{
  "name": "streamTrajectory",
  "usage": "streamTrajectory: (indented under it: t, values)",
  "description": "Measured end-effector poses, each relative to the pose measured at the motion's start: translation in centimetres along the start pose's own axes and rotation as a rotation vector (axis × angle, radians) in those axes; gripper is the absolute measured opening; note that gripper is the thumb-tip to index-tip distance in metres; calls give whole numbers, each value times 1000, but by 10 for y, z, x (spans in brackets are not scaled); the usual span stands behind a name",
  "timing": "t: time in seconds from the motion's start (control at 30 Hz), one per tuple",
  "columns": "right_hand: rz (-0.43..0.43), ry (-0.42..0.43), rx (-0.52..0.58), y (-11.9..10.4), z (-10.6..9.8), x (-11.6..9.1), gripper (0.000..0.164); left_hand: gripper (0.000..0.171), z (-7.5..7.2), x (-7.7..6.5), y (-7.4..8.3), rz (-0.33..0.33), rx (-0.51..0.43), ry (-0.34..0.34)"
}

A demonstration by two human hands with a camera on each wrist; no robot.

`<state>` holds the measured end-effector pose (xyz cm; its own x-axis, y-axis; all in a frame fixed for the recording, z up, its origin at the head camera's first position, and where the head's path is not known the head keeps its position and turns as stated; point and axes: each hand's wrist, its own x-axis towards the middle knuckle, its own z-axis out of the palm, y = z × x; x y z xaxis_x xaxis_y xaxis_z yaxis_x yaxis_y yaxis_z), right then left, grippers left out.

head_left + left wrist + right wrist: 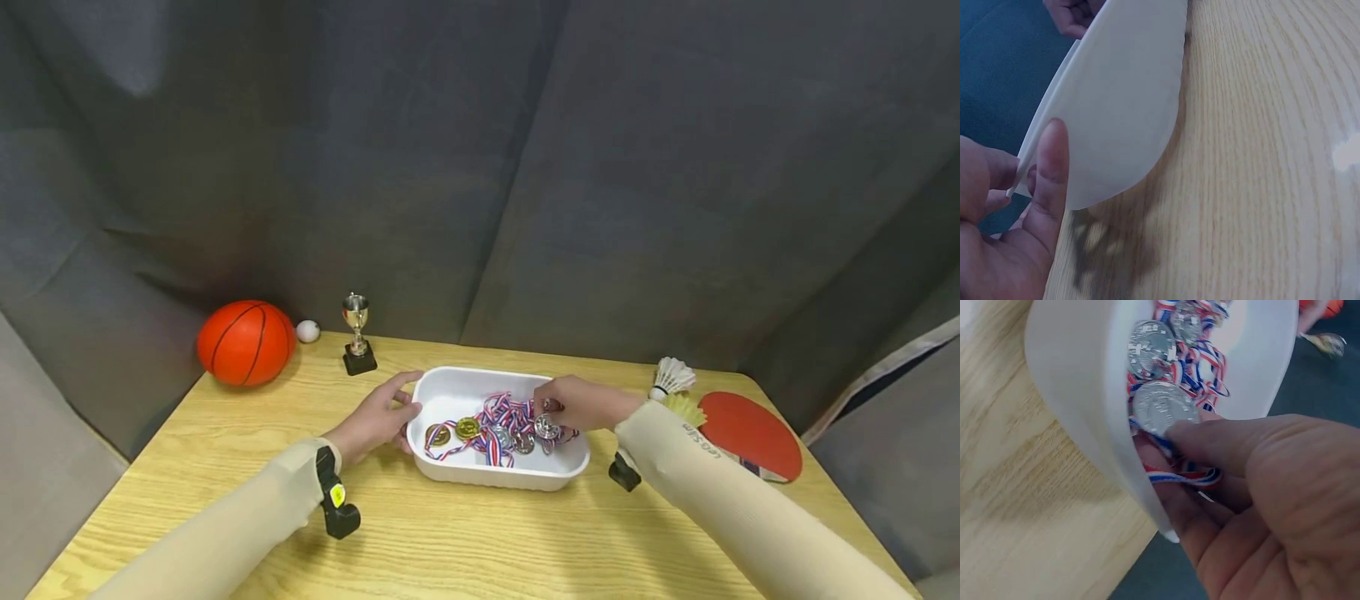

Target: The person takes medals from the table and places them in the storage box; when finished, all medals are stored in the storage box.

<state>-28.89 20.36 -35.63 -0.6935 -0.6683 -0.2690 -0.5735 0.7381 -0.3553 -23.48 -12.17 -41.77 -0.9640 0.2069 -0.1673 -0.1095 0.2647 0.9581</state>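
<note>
A white plastic tray holds several medals on red, white and blue ribbons. Two gold-coloured medals lie toward its left side, and silver ones sit nearer the right. My left hand grips the tray's left end, its thumb against the outer wall and fingers at the rim in the left wrist view. Inside the right end, my right hand pinches a silver medal between thumb and fingers. Its striped ribbon runs across those fingers, which partly cover the medal's edge.
At the back left stand an orange basketball, a small white ball and a gold trophy cup on a black base. To the right lie a white shuttlecock, a yellow one and a red table-tennis bat. Dark curtains surround the wooden table.
</note>
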Motion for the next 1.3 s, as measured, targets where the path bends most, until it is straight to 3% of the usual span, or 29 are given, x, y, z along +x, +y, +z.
streamTrajectory:
  t: [0.23, 0.33, 0.43, 0.7, 0.9, 1.07, 1.3]
  values:
    - [-55, -28, -189, -8, 11, 7, 25, 59, -1, -4, 2, 9, 7, -14]
    - [-51, -38, -235, -9, 16, 10, 23, 59, -1, -5, 3, 10, 7, -16]
    - [-29, -36, -239, -9, 19, 13, 19, 59, -2, -5, 3, 14, 11, -16]
    - [-92, -17, -297, -10, 25, 17, 14, 60, -4, -6, -1, 11, -3, -14]
    - [-57, 11, -310, -14, 27, 16, 15, 58, -6, -4, -4, 13, -3, 0]
    - [-10, -21, -342, -15, 28, 17, 17, 58, -4, -5, -4, 10, -5, -5]
    - [-8, -37, -383, -13, 30, 17, 16, 58, -3, -5, -2, 7, -1, -12]
